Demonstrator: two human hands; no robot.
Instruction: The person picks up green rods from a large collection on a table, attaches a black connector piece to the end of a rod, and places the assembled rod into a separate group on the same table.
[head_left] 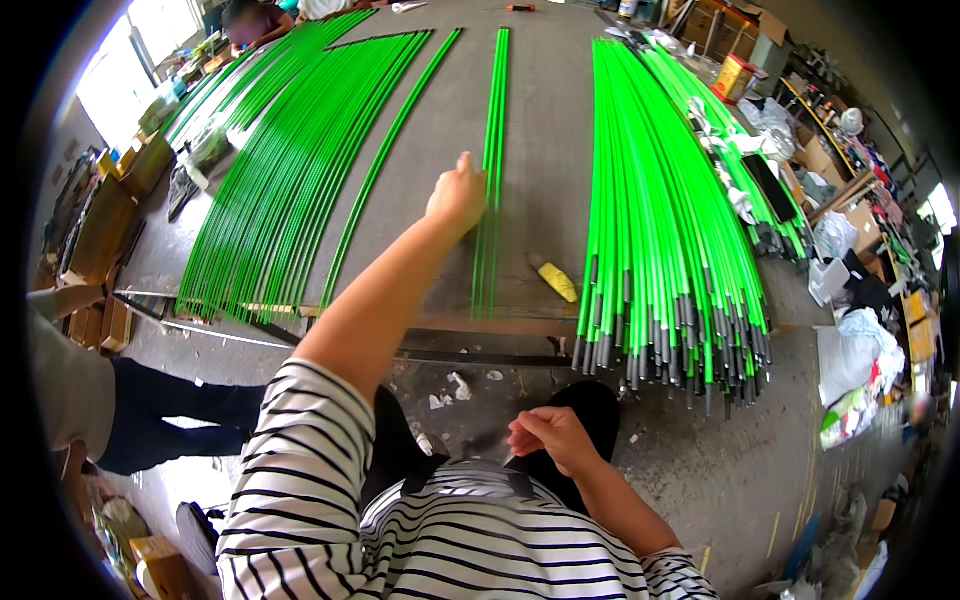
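Note:
My left hand [458, 197] reaches out over the grey table, closed at the edge of a small group of slim green rods [496, 120]. One finger points forward, while the thumb side meets the rods. Below the hand, their near ends look blurred. My right hand [556, 438] hovers before my waist, fingers loosely curled, with nothing visible in it. Left of the small group lies a narrow strip of green rods [395, 140], then a wide, evenly spread row of green rods [300, 150]. On the right, a thick pile of green rods [660, 190] has dark ends toward me.
A yellow-handled tool [556, 281] rests near the table's front edge [450, 325]. A black phone [768, 187] and plastic wrapping lie beyond the right pile. One person [150, 400] stands at left; another [262, 25] is at the far left. Shelves and boxes line the right.

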